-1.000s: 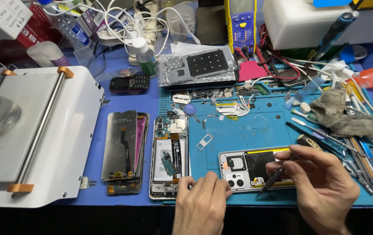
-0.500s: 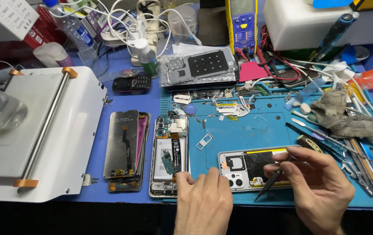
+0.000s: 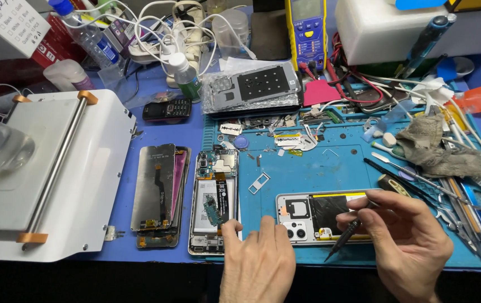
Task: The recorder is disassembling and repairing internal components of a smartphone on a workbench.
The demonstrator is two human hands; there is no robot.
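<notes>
My left hand (image 3: 257, 264) lies flat at the front edge of the blue mat, fingers apart, its fingertips touching the left end of an opened phone (image 3: 313, 216) lying face down, and the bottom of a second opened phone (image 3: 213, 202) with its battery and a small green board exposed. My right hand (image 3: 406, 235) pinches a dark screwdriver (image 3: 346, 235) whose tip hangs just off the first phone's front edge.
A detached screen panel (image 3: 156, 193) lies left of the phones, beside a white machine (image 3: 44, 174). A SIM tray (image 3: 259, 182), small parts, a grey rag (image 3: 436, 148), tweezers and tools, a yellow multimeter (image 3: 306, 31), bottles and cables crowd the bench.
My left hand has shifted slightly toward the phones. The right hand keeps the screwdriver in nearly the same place. The view has tilted a little.
</notes>
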